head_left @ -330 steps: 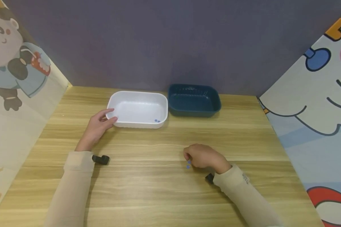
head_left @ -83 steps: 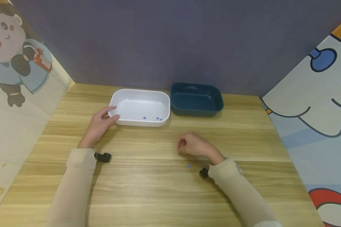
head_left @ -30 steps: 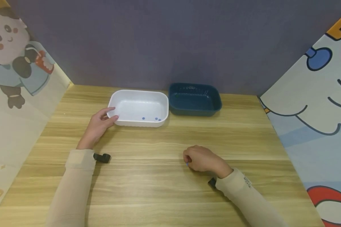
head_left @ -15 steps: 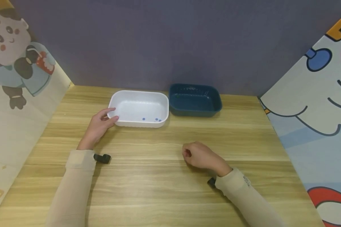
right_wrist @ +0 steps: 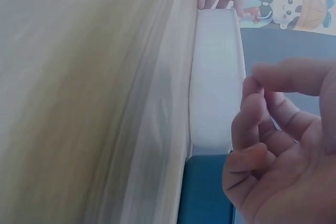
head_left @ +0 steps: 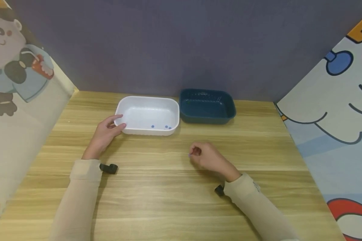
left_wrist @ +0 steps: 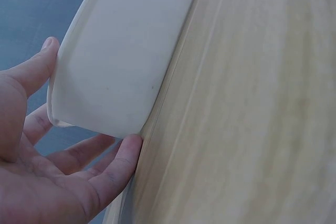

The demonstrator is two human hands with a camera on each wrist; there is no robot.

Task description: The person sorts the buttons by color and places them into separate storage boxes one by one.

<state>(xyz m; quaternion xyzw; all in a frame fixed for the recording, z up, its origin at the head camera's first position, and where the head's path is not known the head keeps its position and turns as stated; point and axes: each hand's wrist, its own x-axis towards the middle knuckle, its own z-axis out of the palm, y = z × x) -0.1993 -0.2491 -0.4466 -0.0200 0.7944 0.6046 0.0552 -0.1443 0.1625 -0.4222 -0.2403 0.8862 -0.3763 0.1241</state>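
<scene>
My left hand (head_left: 106,131) holds the left end of a white rectangular tray (head_left: 144,112), its thumb and a finger at the rim. In the left wrist view, its other fingers lie against the tray's end wall. Several small blue round pieces (head_left: 152,126) rest inside, near the front right. My right hand (head_left: 207,156) is above the tabletop, in front of the trays, with thumb and index fingertips together. A small blue round piece (head_left: 189,155) shows at those fingertips. The right wrist view shows the pinch, but the piece is hidden there.
Touching or close beside the white tray's right end stands a dark teal tray (head_left: 207,106). Both are on a wooden table (head_left: 151,197) against a grey back panel (head_left: 175,47). Panels with cartoon prints flank the table on both sides.
More blue pieces are in the white tray than 11 seconds ago. My right hand has picked a blue piece off the table and moved up and left. My left hand has stayed put.
</scene>
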